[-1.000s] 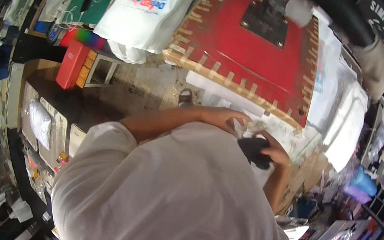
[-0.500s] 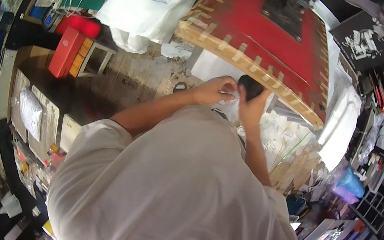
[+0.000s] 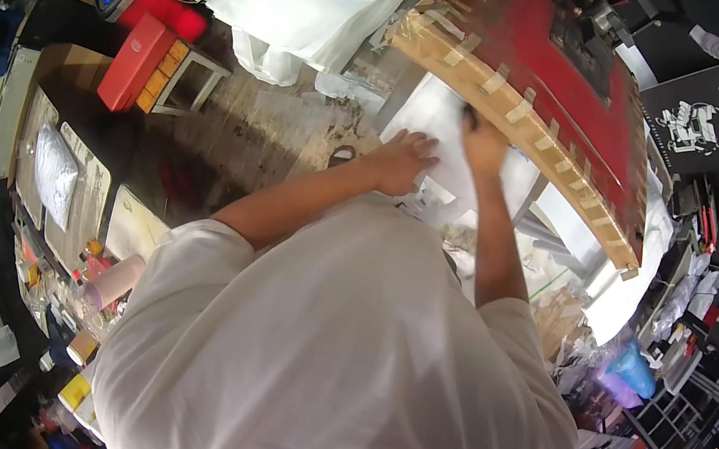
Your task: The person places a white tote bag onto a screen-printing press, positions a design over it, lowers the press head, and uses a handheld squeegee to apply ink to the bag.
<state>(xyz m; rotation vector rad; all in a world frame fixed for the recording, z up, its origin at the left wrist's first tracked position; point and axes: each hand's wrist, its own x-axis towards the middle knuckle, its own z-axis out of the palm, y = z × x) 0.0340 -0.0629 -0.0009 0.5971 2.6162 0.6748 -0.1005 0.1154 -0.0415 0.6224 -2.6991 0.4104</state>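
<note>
A white bag or cloth (image 3: 440,123) lies flat under a raised printing screen. The screen has a wooden frame (image 3: 503,92) with tape strips along its edge and a red face (image 3: 504,26). My left hand (image 3: 402,163) rests open on the near left part of the white material, its fingers spread. Under the screen's lower edge, my right hand (image 3: 486,149) is closed around a small dark object (image 3: 470,117) close to the white surface. Most of that object is hidden by the hand, so its kind does not show.
A stack of white printed bags (image 3: 319,7) lies beyond and left. A red box (image 3: 136,62) sits beside a small stool (image 3: 186,82). White fabric (image 3: 616,298) hangs at the right, below the screen's corner. A black printed board (image 3: 703,119) stands at the far right.
My hands have moved apart. The right moved forward under the screen with the dark object; the left flattened onto the white material. The whole view shifted somewhat.
</note>
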